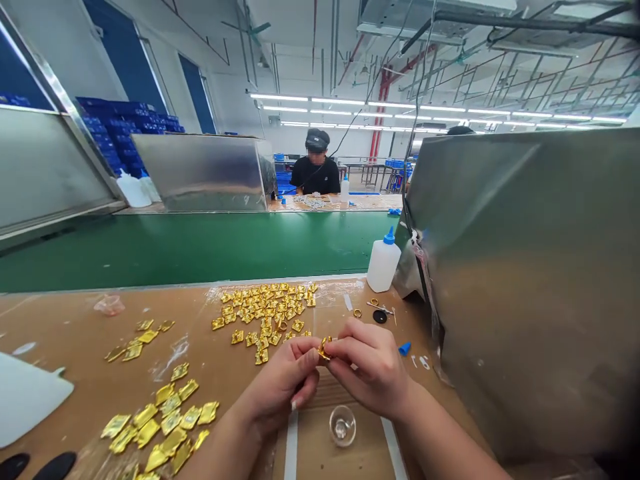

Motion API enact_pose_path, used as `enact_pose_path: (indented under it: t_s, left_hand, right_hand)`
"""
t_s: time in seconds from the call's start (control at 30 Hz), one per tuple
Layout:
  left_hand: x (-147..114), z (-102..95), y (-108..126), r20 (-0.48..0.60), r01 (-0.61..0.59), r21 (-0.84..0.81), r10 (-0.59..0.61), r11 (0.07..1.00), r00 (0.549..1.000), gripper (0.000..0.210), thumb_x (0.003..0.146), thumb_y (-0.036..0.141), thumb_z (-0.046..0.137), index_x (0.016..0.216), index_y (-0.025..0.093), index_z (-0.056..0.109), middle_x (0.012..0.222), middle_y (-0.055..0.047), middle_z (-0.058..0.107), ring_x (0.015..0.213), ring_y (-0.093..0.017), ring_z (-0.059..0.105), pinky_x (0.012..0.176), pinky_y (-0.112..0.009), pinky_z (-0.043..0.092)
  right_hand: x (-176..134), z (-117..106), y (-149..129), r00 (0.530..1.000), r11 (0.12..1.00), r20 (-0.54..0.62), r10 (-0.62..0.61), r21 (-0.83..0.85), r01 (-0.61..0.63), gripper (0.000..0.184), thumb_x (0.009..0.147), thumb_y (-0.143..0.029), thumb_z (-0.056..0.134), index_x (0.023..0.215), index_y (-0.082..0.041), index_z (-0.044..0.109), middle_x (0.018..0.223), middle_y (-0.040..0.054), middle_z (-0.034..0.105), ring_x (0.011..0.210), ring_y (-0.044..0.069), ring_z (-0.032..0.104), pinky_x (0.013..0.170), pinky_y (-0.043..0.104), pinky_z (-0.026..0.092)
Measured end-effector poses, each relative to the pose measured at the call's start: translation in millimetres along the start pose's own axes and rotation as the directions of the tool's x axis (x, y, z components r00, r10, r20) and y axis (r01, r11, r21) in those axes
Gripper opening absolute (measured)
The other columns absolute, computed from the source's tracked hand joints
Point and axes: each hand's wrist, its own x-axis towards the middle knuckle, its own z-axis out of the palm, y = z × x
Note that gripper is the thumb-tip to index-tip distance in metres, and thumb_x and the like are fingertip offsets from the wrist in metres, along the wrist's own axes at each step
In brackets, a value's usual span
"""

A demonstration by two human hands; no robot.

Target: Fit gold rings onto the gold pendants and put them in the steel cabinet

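Between my fingertips is a small gold metal piece [324,348] with a curved, ring-like part. My left hand [285,377] pinches it from the left with thumb and forefinger, the other fingers curled. From the other side my right hand [373,363] grips the same piece, and its fingers hide part of it. A small clear cup [343,427] with a little clear content stands below the hands. Just beyond them lies a spread of small gold pieces [270,307]. Flat gold plates [173,403] are scattered left of my left forearm.
A white bottle with a blue tip [383,265] stands at the back right, before a large metal panel [525,280]. Gold rings [357,313], a black disc [380,317] and a blue cap [405,349] lie nearby. Beyond the green belt [225,247] sits another person [316,170].
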Motion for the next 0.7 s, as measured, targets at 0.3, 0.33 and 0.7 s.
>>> enact_pose_path:
  t_s: [0.3, 0.33, 0.7]
  left_hand:
    - [3.2, -4.1, -13.7, -0.071, -0.006, 0.051, 0.010, 0.999, 0.997, 0.053, 0.087, 0.065, 0.070, 0.074, 0.015, 0.060, 0.034, 0.010, 0.038, 0.028, -0.001, 0.015, 0.038, -0.021, 0.006]
    - [3.5, -4.7, -15.1, -0.071, -0.006, 0.048, 0.009, 0.999, 0.997, 0.053, 0.086, 0.066, 0.070, 0.073, 0.015, 0.060, 0.033, 0.010, 0.037, 0.028, -0.001, 0.014, 0.038, -0.021, 0.006]
    - [1.8, -8.9, -22.0, -0.080, -0.025, 0.032, 0.027, 0.999, 0.996, 0.052, 0.091, 0.064, 0.065, 0.074, 0.017, 0.053, 0.034, 0.011, 0.036, 0.029, -0.001, 0.013, 0.037, -0.018, 0.007]
  right_hand:
    - [-2.7, -1.2, 4.4, 0.992, 0.999, 0.122, 0.046, -0.020, -0.044, 0.017, 0.097, -0.019, 0.055, 0.083, -0.019, 0.065, 0.075, 0.0016, 0.055, 0.064, 0.014, 0.047, 0.059, 0.028, 0.032]
    - [-2.9, -1.5, 4.7, 0.990, 0.999, 0.131, 0.044, -0.024, -0.041, 0.018, 0.097, -0.018, 0.054, 0.082, -0.018, 0.065, 0.075, 0.0015, 0.054, 0.064, 0.014, 0.046, 0.059, 0.028, 0.032]
    - [-4.2, 1.8, 7.4, 0.995, 0.999, 0.099, 0.004, -0.037, 0.000, 0.027, 0.099, -0.018, 0.049, 0.074, -0.018, 0.059, 0.075, -0.0004, 0.051, 0.063, 0.013, 0.040, 0.057, 0.029, 0.028]
